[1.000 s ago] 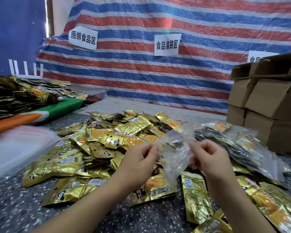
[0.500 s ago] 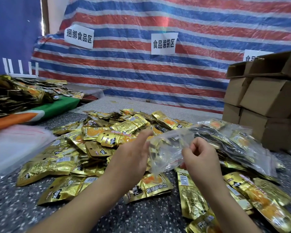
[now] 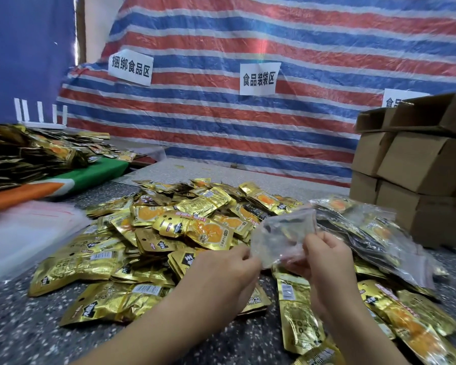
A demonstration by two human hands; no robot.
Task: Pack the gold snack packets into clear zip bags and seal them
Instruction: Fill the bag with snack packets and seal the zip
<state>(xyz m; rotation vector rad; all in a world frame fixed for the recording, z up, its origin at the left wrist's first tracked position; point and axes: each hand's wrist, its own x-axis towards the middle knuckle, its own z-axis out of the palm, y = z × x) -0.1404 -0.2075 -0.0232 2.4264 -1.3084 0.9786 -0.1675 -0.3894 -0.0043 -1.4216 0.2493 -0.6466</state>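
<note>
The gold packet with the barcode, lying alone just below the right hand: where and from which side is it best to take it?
Probably by its top edge, pinched from above. The packet lies flat on the table with its long side running toward the person; that end is bare, nearest the right hand, and its left side is clear. Both hands now hold the clear bag, so the left hand must let go first.

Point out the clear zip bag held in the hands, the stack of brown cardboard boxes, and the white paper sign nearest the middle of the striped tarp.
Clear zip bag [image 3: 282,238]: head view, crumpled middle panel.
Brown cardboard boxes [image 3: 416,164]: head view, front face.
White paper sign [image 3: 259,78]: head view, printed centre.
</note>
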